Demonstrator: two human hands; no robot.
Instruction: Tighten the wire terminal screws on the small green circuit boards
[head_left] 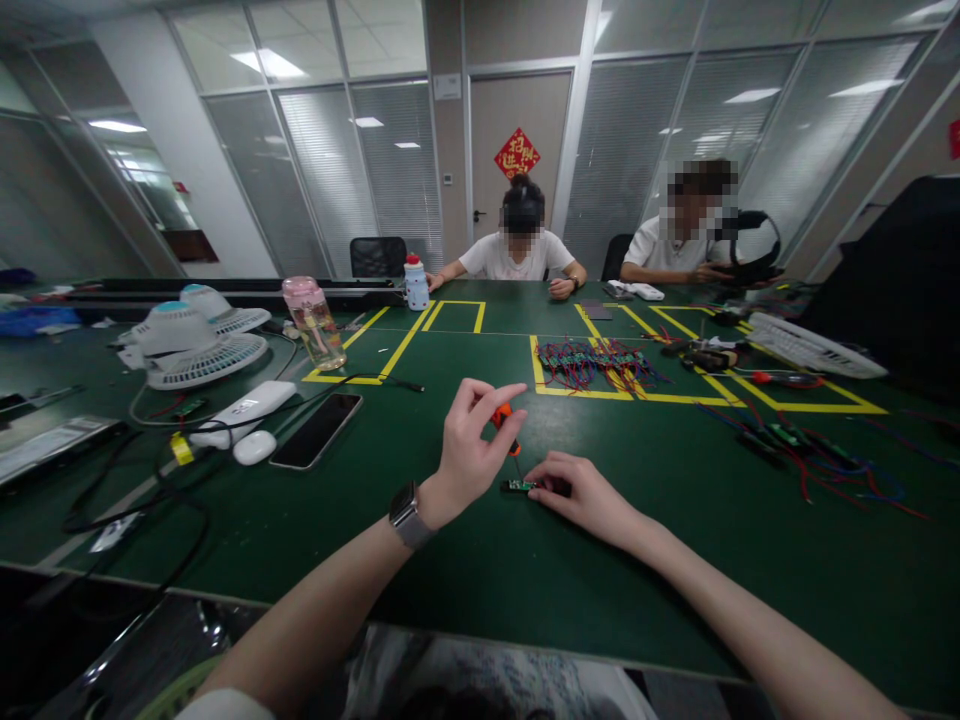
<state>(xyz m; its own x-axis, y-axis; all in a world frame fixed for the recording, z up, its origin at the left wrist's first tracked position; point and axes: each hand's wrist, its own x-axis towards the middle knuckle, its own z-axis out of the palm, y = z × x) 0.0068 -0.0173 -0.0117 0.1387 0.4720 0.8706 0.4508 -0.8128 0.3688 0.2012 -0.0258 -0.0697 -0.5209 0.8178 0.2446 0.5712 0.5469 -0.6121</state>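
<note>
1. Small green circuit board (519,486) lay flat on green table (480,580), near its front edge.
2. Pinned at its right end by right hand (581,492), fingers pressed together on it.
3. Orange-handled screwdriver (507,428) stood upright over board, gripped in left hand (471,450), fingers curled around handle.
4. Black phone (316,431) lay well to the left.

Bare forearms; grey-strapped watch (406,514) on left wrist; patterned garment below.
</note>
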